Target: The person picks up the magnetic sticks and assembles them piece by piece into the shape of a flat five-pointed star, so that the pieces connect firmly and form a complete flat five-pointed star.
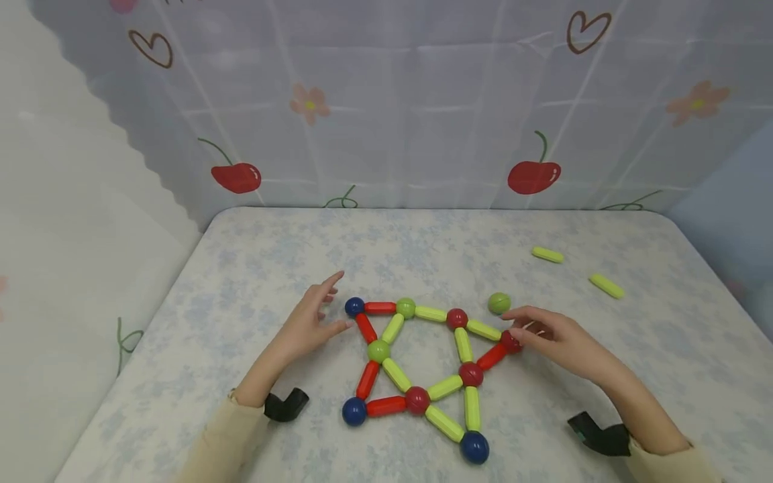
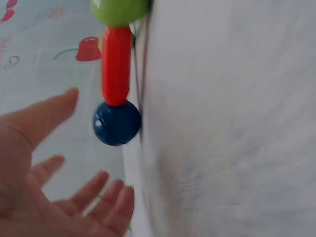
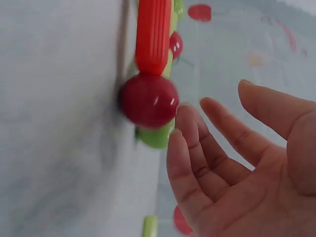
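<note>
A flat frame of coloured balls and ribbed rods lies on the table, linked in triangles around a larger ring. Beside its far left corner, a blue ball (image 1: 355, 307), my left hand (image 1: 306, 329) hovers with fingers spread and nothing in them. A red rod (image 2: 116, 66) joins that ball in the left wrist view. On the other side, my right hand (image 1: 558, 341) has loosely bent fingers right at the red ball (image 3: 149, 100) of the right corner. Its thumb stands apart from that ball in the right wrist view. Another blue ball (image 1: 474, 447) forms the near corner.
A loose green ball (image 1: 499, 303) sits just beyond the right hand. Two loose yellow-green rods, one farther back (image 1: 547, 255) and one to the right (image 1: 606, 286), lie on the patterned table (image 1: 272, 248). A printed curtain (image 1: 386, 121) hangs behind the table's far edge.
</note>
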The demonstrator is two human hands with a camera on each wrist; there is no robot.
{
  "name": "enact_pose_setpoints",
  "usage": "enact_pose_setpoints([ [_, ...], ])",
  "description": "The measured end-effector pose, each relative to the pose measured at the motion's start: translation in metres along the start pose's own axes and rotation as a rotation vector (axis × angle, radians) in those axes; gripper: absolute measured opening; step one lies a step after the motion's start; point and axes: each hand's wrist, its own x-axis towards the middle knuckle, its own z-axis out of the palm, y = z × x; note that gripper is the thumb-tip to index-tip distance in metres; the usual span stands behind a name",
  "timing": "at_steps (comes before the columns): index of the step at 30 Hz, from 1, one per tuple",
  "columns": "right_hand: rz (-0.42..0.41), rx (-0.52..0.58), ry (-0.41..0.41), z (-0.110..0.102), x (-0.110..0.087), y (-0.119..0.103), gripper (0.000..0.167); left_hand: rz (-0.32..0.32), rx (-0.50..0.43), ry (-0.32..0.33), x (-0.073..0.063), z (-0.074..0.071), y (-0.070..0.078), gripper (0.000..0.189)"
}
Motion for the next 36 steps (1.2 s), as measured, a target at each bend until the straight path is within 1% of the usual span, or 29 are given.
enact_pose_setpoints([
  [3,0.039,0.022,0.045,0.002,-0.007,0.012,0.034,0.047,-0.07,-0.065,0.015,-0.004,-0.01,0.071],
  [5,0.041,0.011,0.059,0.006,-0.006,0.016,0.034,0.054,-0.112,-0.116,0.021,-0.006,-0.015,0.061],
  [8,0.023,-0.044,0.077,0.012,-0.001,0.018,0.033,0.071,-0.175,-0.173,0.025,-0.006,-0.019,0.047],
  [12,-0.014,-0.124,0.104,0.017,0.003,0.018,0.031,0.077,-0.202,-0.202,0.024,-0.005,-0.02,0.038],
  [16,-0.057,-0.158,0.116,0.023,0.003,0.018,0.032,0.058,-0.165,-0.208,0.013,-0.007,-0.022,0.033],
  [18,-0.077,-0.171,0.118,0.027,0.004,0.016,0.033,0.049,-0.151,-0.211,0.005,-0.008,-0.023,0.032],
  [20,-0.079,-0.206,0.124,0.031,0.007,0.012,0.034,0.04,-0.153,-0.213,-0.003,-0.01,-0.026,0.032],
  [24,-0.057,-0.315,0.135,0.04,0.02,0.001,0.035,0.022,-0.148,-0.198,-0.018,-0.016,-0.034,0.032],
  [27,-0.057,-0.38,0.152,0.046,0.034,-0.009,0.033,0.0,-0.132,-0.163,-0.026,-0.022,-0.04,0.03],
  [30,-0.091,-0.371,0.149,0.051,0.049,-0.017,0.033,-0.029,-0.129,-0.115,-0.034,-0.029,-0.044,0.028],
  [32,-0.115,-0.346,0.128,0.055,0.056,-0.02,0.039,-0.049,-0.124,-0.082,-0.039,-0.032,-0.045,0.028],
  [34,-0.124,-0.315,0.089,0.057,0.059,-0.022,0.046,-0.05,-0.093,-0.059,-0.046,-0.033,-0.041,0.029],
  [36,-0.127,-0.3,0.049,0.058,0.058,-0.024,0.051,-0.051,-0.058,-0.062,-0.054,-0.031,-0.034,0.031],
])
